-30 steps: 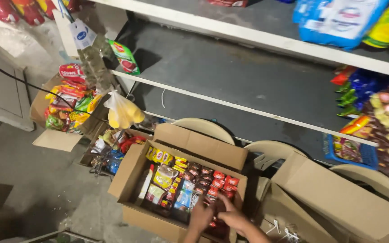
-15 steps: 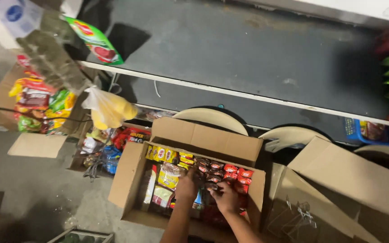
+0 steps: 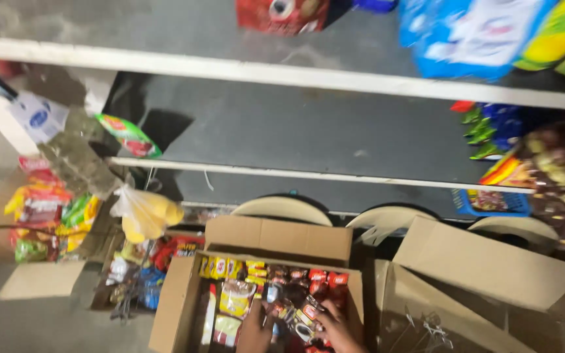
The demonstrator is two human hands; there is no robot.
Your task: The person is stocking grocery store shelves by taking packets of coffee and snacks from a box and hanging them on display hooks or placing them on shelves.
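Left hand (image 3: 254, 332): reaching down into the open cardboard box (image 3: 179, 307), near its front edge; fingers among the packets, grip not clear through the blur, cannot tell whether closed on anything.
Right hand (image 3: 337, 329): inside the same box, toward its right wall; fingers curled around a small dark packet (image 3: 304, 321) with a red and white label, held between the two hands.
Packets in the box: yellow sachets (image 3: 220, 267) along the back left corner, red packets (image 3: 325, 277) along the back right corner, pale pouches (image 3: 236, 297) in the middle left.
Second cardboard box (image 3: 492, 271): just beside the first, at its right wall, flaps open.
Shelf (image 3: 308, 137): grey, above the boxes; green snack bag (image 3: 129, 135) at its left edge.
Clear bag of yellow pieces (image 3: 145, 214): hanging left of the box, below the shelf's front edge.
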